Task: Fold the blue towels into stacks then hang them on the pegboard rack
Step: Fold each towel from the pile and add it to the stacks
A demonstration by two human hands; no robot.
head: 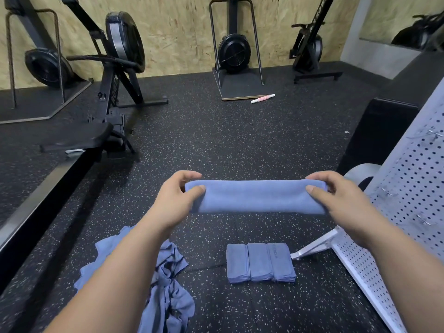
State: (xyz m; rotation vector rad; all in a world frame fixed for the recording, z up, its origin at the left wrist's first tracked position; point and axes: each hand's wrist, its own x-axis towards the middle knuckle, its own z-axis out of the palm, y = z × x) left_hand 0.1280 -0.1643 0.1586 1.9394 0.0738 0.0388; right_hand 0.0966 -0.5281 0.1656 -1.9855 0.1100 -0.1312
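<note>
2 hands hold 1 folded blue towel [255, 197] stretched level in the air: the left hand [179, 197] pinches its left end, the right hand [336, 195] its right. Below on the floor [228, 140] sit 3 folded stacks [260, 263], a crumpled heap [165, 284] to their left, the pegboard rack [406, 193] to the right.

Forearms out toward 12 o'clock, left hand [176, 200] at 9, right hand [337, 199] at 3, each in a pinch on the blue towel [255, 197].

Left hand [177, 198] and right hand [336, 195] pinched opposite ends of a folded blue cloth towel [255, 197], held level above the speckled black rubber floor [228, 140]. Three folded blue towel stacks [260, 263] sat side by side below, beside the white perforated metal pegboard rack [406, 188].
</note>
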